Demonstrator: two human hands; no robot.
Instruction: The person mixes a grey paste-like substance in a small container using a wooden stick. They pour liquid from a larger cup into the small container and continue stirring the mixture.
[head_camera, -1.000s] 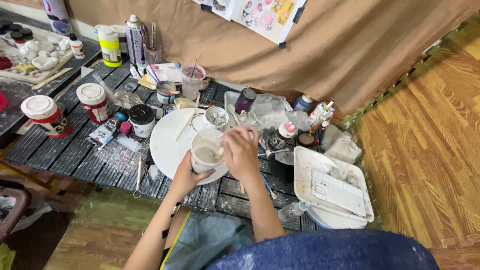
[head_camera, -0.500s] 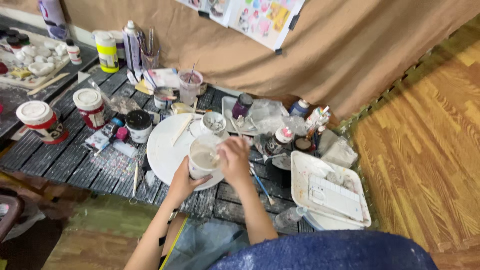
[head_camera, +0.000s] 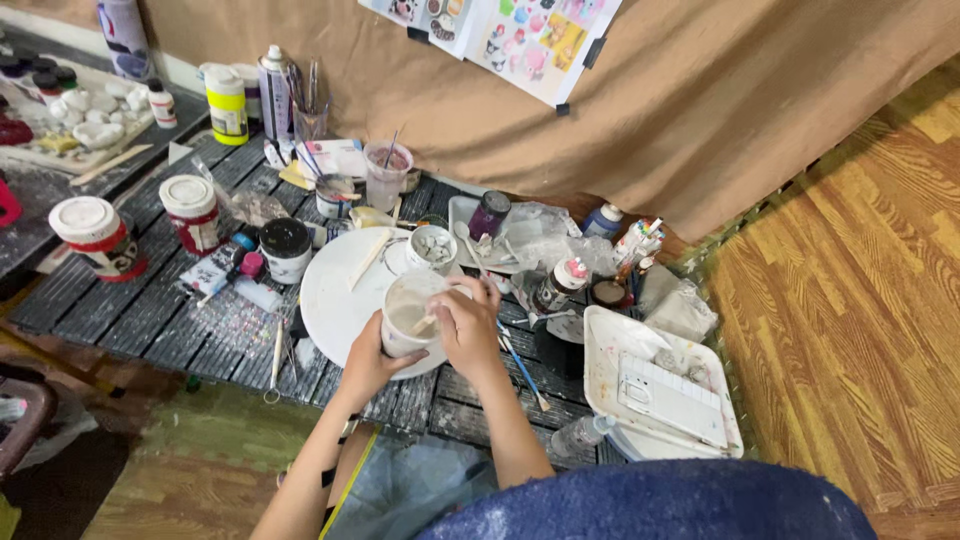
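- The left hand (head_camera: 372, 362) is wrapped around the side of a white cup (head_camera: 408, 318), holding it just above the near edge of the round white plate (head_camera: 335, 300) on the dark slatted table (head_camera: 120, 310).
- The right hand (head_camera: 466, 325) is closed in a narrow grip on a small wooden stick (head_camera: 424, 324), whose tip dips into the pale, creamy mix inside the cup.
- To my eye the mixing is under way, not finished: the cup looks partly filled with a smooth off-white paste, and the stick is in it rather than laid aside.
- At about 12 o'clock from the cup sits a small bowl of pale pebbles (head_camera: 433, 248), untouched by either hand.
- At 10 o'clock lies a flat wooden spatula (head_camera: 369, 259) across the plate, unused for now.
- At 9 o'clock stands a black-lidded jar (head_camera: 285, 250); further out that way are two red-and-white paint tubs (head_camera: 98, 236).
- At 3 o'clock a blue-handled brush (head_camera: 522, 366) lies on the table, and beyond it a white tray (head_camera: 662, 396) holding a palette.
- At 1 o'clock a purple paint bottle (head_camera: 488, 214) stands shut; I see no colour in the mix yet, so any tinting looks still to be done.
- Nothing on the plate appears poured or cast so far.
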